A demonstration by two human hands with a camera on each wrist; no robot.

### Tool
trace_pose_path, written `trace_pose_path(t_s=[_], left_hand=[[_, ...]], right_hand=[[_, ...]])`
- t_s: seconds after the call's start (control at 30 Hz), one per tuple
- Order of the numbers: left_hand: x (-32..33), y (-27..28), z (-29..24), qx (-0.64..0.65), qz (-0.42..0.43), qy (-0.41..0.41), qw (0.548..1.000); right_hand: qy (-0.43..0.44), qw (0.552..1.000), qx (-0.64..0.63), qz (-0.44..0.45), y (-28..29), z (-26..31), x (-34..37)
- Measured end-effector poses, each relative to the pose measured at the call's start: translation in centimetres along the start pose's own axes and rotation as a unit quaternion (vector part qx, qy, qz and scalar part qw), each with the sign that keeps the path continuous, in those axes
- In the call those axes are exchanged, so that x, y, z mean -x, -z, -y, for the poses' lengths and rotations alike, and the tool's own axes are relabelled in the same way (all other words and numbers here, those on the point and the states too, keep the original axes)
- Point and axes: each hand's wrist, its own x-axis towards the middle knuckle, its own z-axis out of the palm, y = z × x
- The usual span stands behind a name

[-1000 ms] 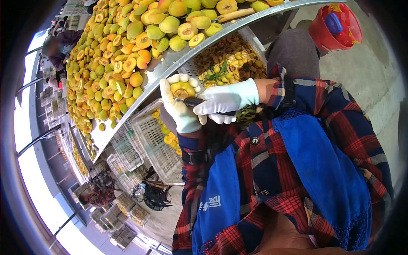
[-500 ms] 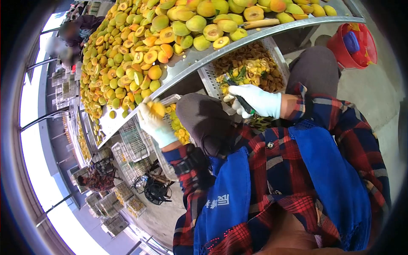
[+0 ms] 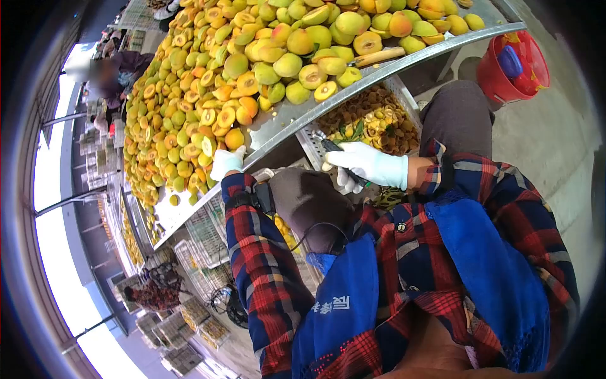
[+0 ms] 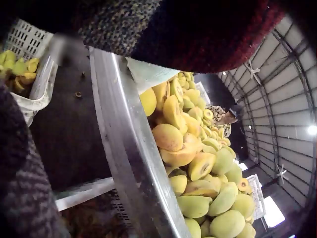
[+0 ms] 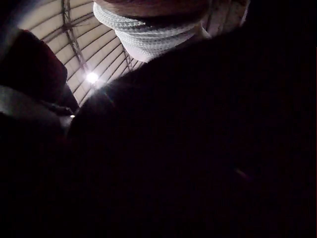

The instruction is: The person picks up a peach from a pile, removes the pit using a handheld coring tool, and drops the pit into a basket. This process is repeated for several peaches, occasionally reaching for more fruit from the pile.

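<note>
The white-gloved left hand (image 3: 227,163) is at the table's edge against the pile of halved and whole yellow-green fruit (image 3: 237,65); its fingertips are hidden. In the left wrist view, the glove's cuff (image 4: 148,74) shows above a yellow fruit (image 4: 147,101), the fingers out of sight. The gloved right hand (image 3: 372,165) grips a black-handled tool (image 3: 331,146) with a metal tip, over the near edge of a white crate (image 3: 411,101) of fruit scraps. The right wrist view is mostly dark, with part of the glove's cuff (image 5: 151,42).
A wooden-handled tool (image 3: 380,55) lies on the metal table (image 3: 278,130) at the fruit's edge. A red bucket (image 3: 499,84) stands at the right. Beneath the table are pale crates (image 3: 205,228). Other people are in the background at the left.
The left hand, which held a fruit piece by the right hand's tool, has moved away left to the pile; that piece is out of sight. The right hand has drawn back, still gripping the tool.
</note>
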Motion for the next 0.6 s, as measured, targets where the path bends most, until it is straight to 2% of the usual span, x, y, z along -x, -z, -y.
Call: trace_pose_path(t_s=[0.1,0.13,0.2,0.23,0.27,0.3,0.33,0.37,0.43,0.47,0.5,0.53,0.57,0.6], left_hand=[[-1.7,-2.6,0.9,0.080,-0.054,-0.027,0.995],[-1.4,-2.5,1.2,0.079,-0.056,-0.029,0.995],[-0.5,-2.3,1.7,0.191,-0.070,-0.059,0.977],[0.1,-2.5,1.8,0.188,-0.070,-0.057,0.978],[1.6,-2.2,1.4,0.430,-0.072,-0.088,0.896],[2.9,-1.7,1.2,0.644,-0.070,-0.112,0.754],[4.2,-0.8,1.6,0.816,0.079,-0.102,0.564],[8.3,2.2,0.3,0.900,0.165,-0.106,0.390],[11.1,2.8,-0.6,0.916,0.256,-0.158,0.266],[12.6,3.2,-1.4,0.916,0.277,-0.164,0.239],[14.0,3.6,-2.3,0.915,0.299,-0.171,0.211],[15.1,3.9,-3.1,0.915,0.320,-0.164,0.183],[15.9,3.8,-3.8,0.920,0.301,-0.144,0.204],[16.4,3.4,-4.3,0.922,0.288,-0.140,0.220]], right_hand=[[-0.020,0.999,-0.033,0.023,-0.4,0.3,-0.5],[-0.006,1.000,-0.018,0.020,-0.6,0.5,-0.3],[0.033,0.999,0.034,-0.001,-1.0,0.9,-0.2],[0.031,0.999,0.032,0.002,-1.2,1.3,0.1],[0.057,0.993,0.098,-0.028,-1.8,2.3,1.0],[0.083,0.982,0.162,-0.057,-2.1,2.7,1.4],[0.113,0.977,0.175,-0.050,-2.1,2.5,1.3],[0.108,0.978,0.174,-0.045,-1.9,2.3,0.9],[0.159,0.966,0.204,0.005,-2.1,2.3,0.4],[0.156,0.952,0.263,-0.002,-2.3,2.4,1.0],[0.152,0.953,0.263,-0.001,-2.4,2.4,1.2],[0.220,0.899,0.378,-0.024,-2.4,2.5,1.2],[0.283,0.826,0.486,-0.045,-2.3,2.5,1.3],[0.359,0.768,0.525,-0.077,-2.2,1.9,1.1]])
